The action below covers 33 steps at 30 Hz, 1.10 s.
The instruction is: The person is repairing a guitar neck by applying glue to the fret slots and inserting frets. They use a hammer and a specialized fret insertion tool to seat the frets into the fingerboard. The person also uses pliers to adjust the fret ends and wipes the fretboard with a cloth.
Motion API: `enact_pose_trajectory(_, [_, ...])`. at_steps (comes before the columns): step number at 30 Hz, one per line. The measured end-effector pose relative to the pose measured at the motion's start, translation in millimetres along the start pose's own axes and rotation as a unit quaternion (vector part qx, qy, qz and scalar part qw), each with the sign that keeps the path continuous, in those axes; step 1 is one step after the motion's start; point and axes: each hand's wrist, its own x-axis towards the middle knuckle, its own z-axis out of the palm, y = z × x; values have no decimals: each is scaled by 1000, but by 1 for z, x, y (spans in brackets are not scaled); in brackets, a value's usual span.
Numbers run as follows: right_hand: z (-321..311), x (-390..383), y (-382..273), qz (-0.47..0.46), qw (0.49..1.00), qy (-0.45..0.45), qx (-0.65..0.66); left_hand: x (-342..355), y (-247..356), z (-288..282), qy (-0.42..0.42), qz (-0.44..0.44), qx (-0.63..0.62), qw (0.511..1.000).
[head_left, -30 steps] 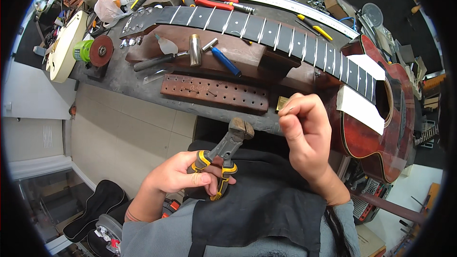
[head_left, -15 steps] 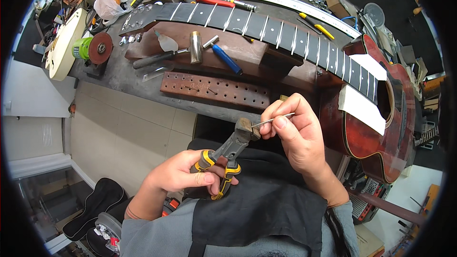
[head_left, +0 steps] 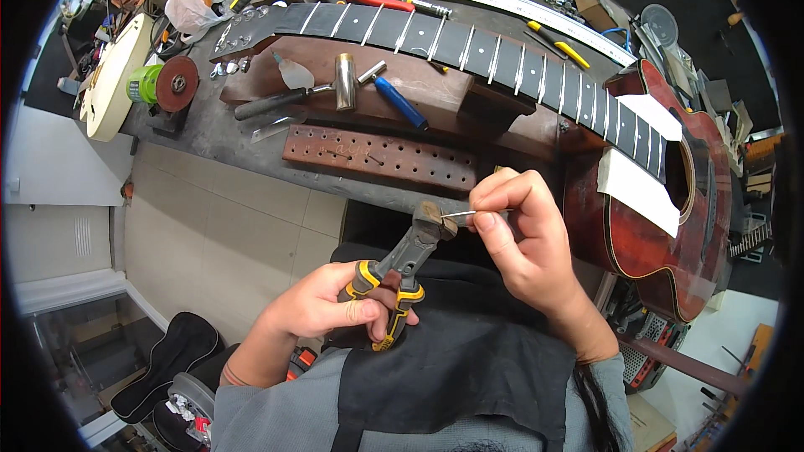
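Bright indoor light, glints on hammer head (head_left: 345,88), bent fisheye edges, black corners

Between the left hand (head_left: 328,301) and the right hand (head_left: 529,238) lies open room over the apron (head_left: 469,318), bounded ahead by the pliers (head_left: 409,253) and a thin wire (head_left: 459,214). A passage runs left of the pliers, over the tiled floor (head_left: 226,209). The drilled wooden block (head_left: 377,159) bars a low reach across the bench (head_left: 335,185); the guitar (head_left: 641,251) blocks the right

Since a second ago I see the right hand (head_left: 528,238) come left, bringing a thin metal wire (head_left: 461,214) to the head of the pliers (head_left: 432,223). The wire's slant has since flattened nearly level, its right end now hidden by fingers.
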Motion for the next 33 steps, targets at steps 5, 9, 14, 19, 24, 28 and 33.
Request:
enact_pose_trajectory(5, [-9,11,-10,-199,910,-4,-364,1,-3,1,2,5,7,1000])
enact_pose_trajectory(9, [-6,14,-13,-256,863,16,-435,2,-4,3,3,12,1,1000])
enact_pose_trajectory(14, [-6,13,-10,-262,851,20,-455,3,-5,5,13,10,-5,1000])
enact_pose_trajectory(19, [-2,9,-6,-244,862,34,-443,3,-8,8,19,22,-5,1000])
enact_pose_trajectory(24, [1,6,-5,-232,869,43,-435,4,-10,6,8,26,-4,1000])
enact_pose_trajectory(28, [1,8,1,-238,873,53,-422,4,-9,6,9,24,-6,1000])
enact_pose_trajectory(33, [-6,10,-2,-217,891,19,-398,3,-4,5,3,14,-13,1000])
